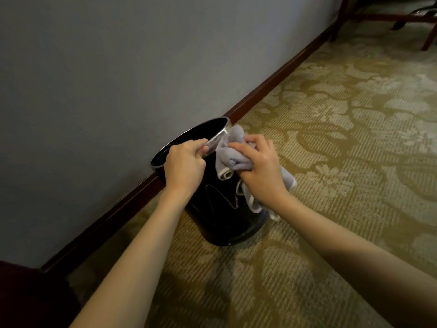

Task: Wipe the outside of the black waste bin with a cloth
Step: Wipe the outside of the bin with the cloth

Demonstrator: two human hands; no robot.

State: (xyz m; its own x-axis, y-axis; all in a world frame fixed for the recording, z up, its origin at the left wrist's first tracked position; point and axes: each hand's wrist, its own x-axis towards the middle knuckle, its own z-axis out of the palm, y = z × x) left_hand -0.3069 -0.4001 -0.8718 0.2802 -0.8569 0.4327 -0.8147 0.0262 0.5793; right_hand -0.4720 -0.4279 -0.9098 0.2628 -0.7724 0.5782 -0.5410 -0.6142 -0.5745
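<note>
While the head camera looks down at patterned carpet [331,138], a black waste bin [222,209] stands near the middle, tipped toward a grey wall [94,67] at ten o'clock. From seven o'clock, the left hand [184,166] curls over the bin's shiny rim [216,140], gripping it. From four o'clock, the right hand [260,169] clutches a bunched grey cloth [233,157] against the bin's upper side. Hard rubbing could slide the tilted bin away or loosen that rim grip.
</note>
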